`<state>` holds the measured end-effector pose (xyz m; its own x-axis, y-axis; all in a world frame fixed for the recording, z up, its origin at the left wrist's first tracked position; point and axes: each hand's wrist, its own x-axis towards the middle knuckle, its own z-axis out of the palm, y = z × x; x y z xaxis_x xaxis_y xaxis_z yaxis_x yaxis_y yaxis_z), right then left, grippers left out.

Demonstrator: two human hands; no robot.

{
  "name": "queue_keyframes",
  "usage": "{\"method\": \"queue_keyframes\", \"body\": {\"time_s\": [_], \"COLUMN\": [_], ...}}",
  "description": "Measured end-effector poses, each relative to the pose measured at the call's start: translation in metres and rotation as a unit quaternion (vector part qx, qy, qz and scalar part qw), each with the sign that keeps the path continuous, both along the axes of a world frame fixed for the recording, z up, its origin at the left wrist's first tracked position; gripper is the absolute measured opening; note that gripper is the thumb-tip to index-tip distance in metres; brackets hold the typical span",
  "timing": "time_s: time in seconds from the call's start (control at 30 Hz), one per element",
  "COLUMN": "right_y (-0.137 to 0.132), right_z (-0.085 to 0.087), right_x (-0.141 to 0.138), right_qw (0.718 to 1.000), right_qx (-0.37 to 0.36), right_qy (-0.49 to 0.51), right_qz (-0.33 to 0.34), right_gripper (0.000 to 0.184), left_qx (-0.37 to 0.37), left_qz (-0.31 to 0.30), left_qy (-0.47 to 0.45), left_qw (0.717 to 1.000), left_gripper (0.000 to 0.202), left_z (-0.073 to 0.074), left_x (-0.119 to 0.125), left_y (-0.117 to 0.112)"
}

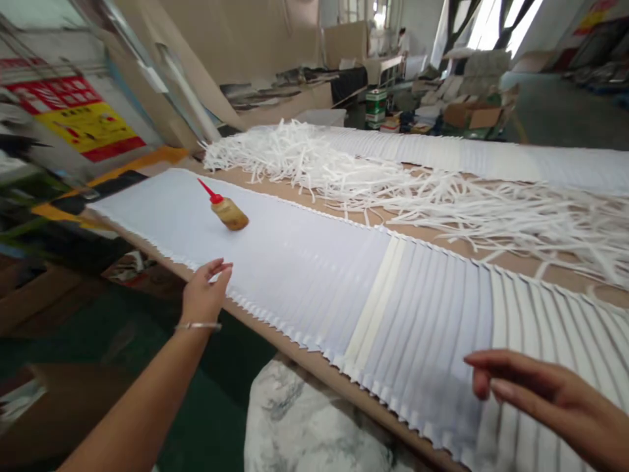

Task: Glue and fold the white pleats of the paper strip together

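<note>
A long row of overlapping white paper sheets (304, 262) lies fanned along the near edge of a brown worktable (324, 367). A glue bottle (227, 210) with a red nozzle lies on its side on the sheets at the left. My left hand (204, 295) hovers at the table's near edge, a little short of the bottle, fingers apart and holding nothing. My right hand (545, 393) floats flat over the sheets at the lower right, fingers stretched out, empty. One cream strip (376, 295) shows among the white sheets.
A heap of white paper strips (417, 190) covers the table's middle, with another row of white sheets (491, 157) behind. A grey-white bundle (304, 419) sits below the near edge. Boards, cartons and a red-yellow sign (78, 118) stand at the left and back.
</note>
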<state>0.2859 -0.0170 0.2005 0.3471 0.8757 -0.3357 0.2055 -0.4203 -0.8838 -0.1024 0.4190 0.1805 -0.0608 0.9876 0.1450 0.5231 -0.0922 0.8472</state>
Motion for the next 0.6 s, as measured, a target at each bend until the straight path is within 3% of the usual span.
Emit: {"method": "queue_keyframes", "body": {"time_s": [0.13,0.23,0.3,0.43,0.6], "right_y": [0.010,0.025,0.039,0.079,0.124], "right_z": [-0.001,-0.012,-0.019,-0.035,-0.067], "right_x": [0.093,0.167,0.205,0.248,0.276], "right_qw": [0.986,0.937,0.912,0.882,0.852], "right_qx": [0.030,0.043,0.041,0.038,0.015], "right_qy": [-0.158,-0.347,-0.409,-0.469,-0.512], "right_qz": [-0.047,-0.008,-0.013,0.032,0.109], "right_gripper": [0.057,0.057,0.053,0.045,0.019], "left_qx": [-0.042,-0.106,-0.136,-0.207,-0.204], "left_qz": [-0.068,-0.075,-0.067,-0.073,-0.048], "left_qy": [-0.073,-0.096,-0.112,-0.156,-0.173], "left_qw": [0.994,0.987,0.982,0.963,0.962], "left_gripper": [0.064,0.066,0.068,0.067,0.059], "left_z": [-0.023,-0.036,-0.043,-0.056,-0.060], "left_x": [-0.008,-0.003,0.006,0.031,0.054], "left_y": [-0.120,-0.203,-0.246,-0.305,-0.338]}}
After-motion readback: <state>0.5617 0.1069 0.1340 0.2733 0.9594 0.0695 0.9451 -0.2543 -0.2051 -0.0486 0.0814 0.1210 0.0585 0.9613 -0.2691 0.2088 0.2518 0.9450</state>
